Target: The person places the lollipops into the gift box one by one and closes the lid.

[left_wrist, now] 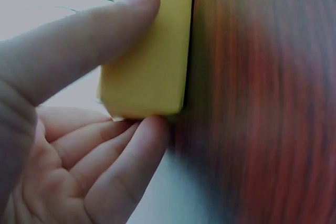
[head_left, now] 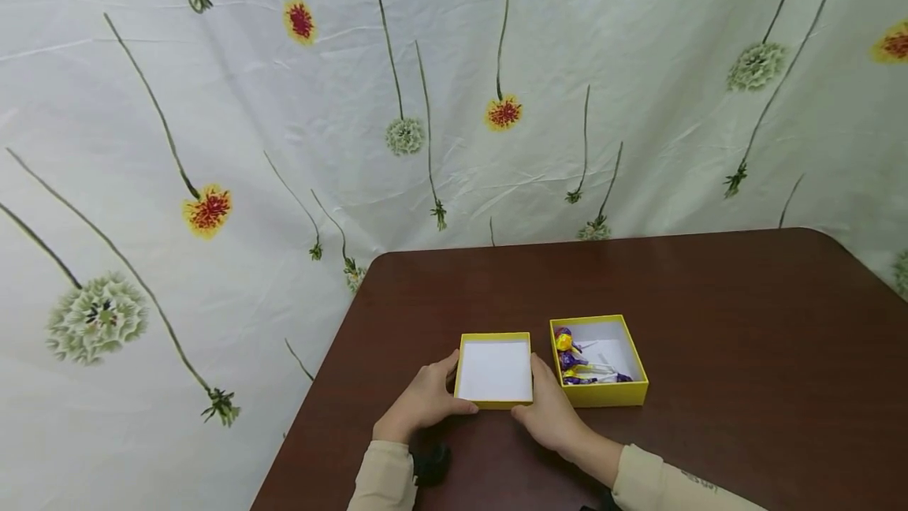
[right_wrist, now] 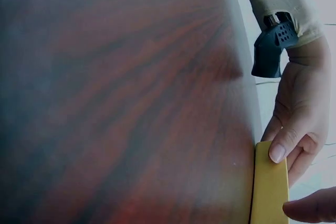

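A square yellow box lid (head_left: 494,370) lies on the brown table with its white inside facing up. My left hand (head_left: 420,399) grips its left side, thumb along the near edge. At the opposite side, my right hand (head_left: 552,410) holds it, with that thumb at the near right corner. The left wrist view shows the left thumb (left_wrist: 126,22) on the lid's yellow wall (left_wrist: 149,72) and fingers against its end. Just right of the right hand stands a deeper yellow box (head_left: 606,395), holding several wrapped lollipops (head_left: 570,357) in purple and yellow along its left and near sides.
The dark brown table (head_left: 745,353) has rounded far corners. Behind it hangs a white cloth (head_left: 454,180) printed with flowers and dandelions. A black device (right_wrist: 275,43) is strapped at the left wrist.
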Available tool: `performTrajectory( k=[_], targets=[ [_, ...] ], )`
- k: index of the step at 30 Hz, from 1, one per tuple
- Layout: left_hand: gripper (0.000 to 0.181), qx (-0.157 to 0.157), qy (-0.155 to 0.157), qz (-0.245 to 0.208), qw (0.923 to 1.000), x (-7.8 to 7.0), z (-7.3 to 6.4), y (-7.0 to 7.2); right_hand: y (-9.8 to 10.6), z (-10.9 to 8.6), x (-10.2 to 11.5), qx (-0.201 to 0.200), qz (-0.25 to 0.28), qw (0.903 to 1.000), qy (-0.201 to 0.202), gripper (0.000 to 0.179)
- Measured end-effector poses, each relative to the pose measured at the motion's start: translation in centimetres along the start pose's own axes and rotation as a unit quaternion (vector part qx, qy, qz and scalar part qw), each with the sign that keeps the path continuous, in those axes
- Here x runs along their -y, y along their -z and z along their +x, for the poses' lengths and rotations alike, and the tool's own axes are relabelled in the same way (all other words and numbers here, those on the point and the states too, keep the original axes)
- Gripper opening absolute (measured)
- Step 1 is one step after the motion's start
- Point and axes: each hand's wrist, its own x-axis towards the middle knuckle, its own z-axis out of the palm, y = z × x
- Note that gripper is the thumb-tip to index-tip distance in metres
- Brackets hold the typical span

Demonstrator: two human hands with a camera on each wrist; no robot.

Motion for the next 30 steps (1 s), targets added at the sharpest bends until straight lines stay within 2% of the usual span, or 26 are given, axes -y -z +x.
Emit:
performTrajectory(
  k=[10,18,25,30],
  targets=[
    [0.098,-0.013,0.015,-0.004,0.9998,-0.2,0.0,-0.2,-0.2,0.2,-0.5,-0.023,-0.011,0.9997,-0.003,0.075],
    [0.097,-0.024,0.023,-0.029,0.9990,-0.3,-0.1,-0.4,0.0,0.3,-0.5,-0.014,0.001,0.9997,-0.021,0.073],
    [0.101,-0.081,0.047,-0.051,0.9943,-1.0,-0.3,-0.3,0.9,1.2,0.7,-0.001,0.025,0.9992,-0.033,0.073],
    [0.095,-0.109,0.049,-0.127,0.9847,-1.8,-0.4,0.3,2.1,2.0,2.2,0.011,0.075,0.9962,-0.042,0.070]
  ],
)
